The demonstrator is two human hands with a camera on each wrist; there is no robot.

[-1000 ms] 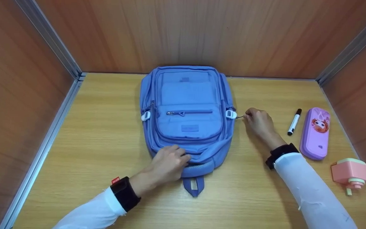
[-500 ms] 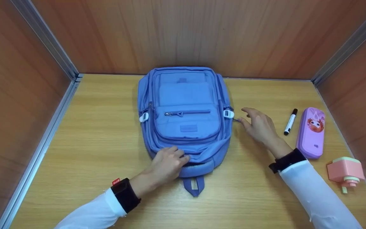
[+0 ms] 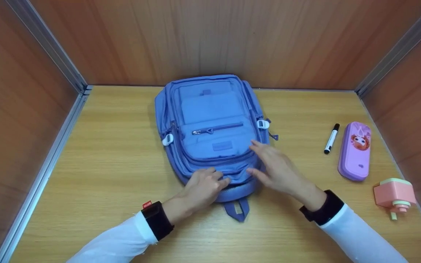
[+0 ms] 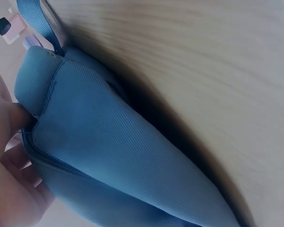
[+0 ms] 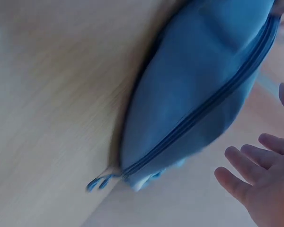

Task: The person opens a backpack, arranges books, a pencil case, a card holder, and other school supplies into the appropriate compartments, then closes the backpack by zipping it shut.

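"Head view: where's the backpack (image 3: 210, 107)?"

"On the table (image 3: 115, 153), long axis running forward and slightly left, loop (image 3: 246, 209) nearest. The left hand (image 3: 205, 186), closer, grips that end; the right hand (image 3: 281, 171) hovers by its right corner."

"Left wrist?"

"Thumb (image 4: 20, 116) tucked into the edge."

"Right wrist?"

"Fingers (image 5: 236, 182) spread, apart from the backpack."

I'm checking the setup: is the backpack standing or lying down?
Lying down: in the head view, the backpack rests on the table, front zip facing up.
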